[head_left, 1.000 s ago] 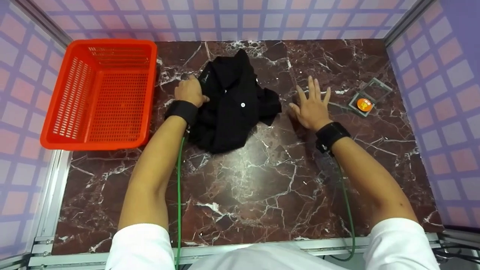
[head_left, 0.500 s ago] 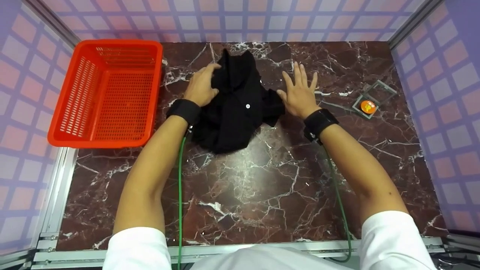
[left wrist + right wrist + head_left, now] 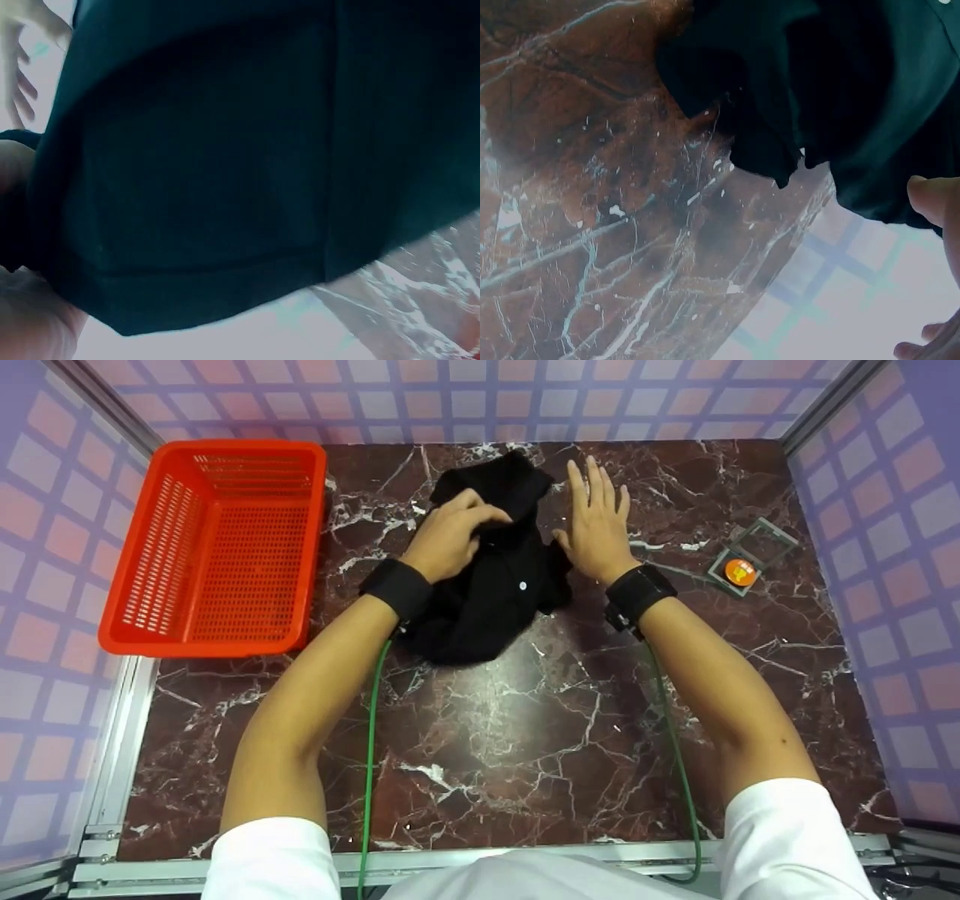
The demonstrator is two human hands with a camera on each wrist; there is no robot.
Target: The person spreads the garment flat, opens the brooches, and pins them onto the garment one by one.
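Note:
A crumpled black shirt (image 3: 491,607) with a white button lies in the middle of the marble-patterned table. My left hand (image 3: 454,536) pinches an upper part of it between thumb and fingers, and the cloth lifts in a fold. That raised fabric (image 3: 210,165) fills most of the left wrist view, where only bits of the fingers (image 3: 37,319) show at the edge. To the right of the shirt, my right hand (image 3: 598,529) has its fingers straight, with the thumb close to the cloth; whether they touch is unclear. In the right wrist view, its thumb (image 3: 930,196) overlaps the shirt's edge.
A red plastic basket (image 3: 300,547) stands at the left of the table (image 3: 525,750). Toward the right lies a small clear case (image 3: 765,540) with its lid up and an orange round piece (image 3: 740,572) inside. Checkered walls (image 3: 525,405) enclose the back and sides.
My left hand has moved right and up over the shirt, and its fingers now pinch the cloth, folding the top toward the right. My right hand has come leftward and forward beside the shirt.

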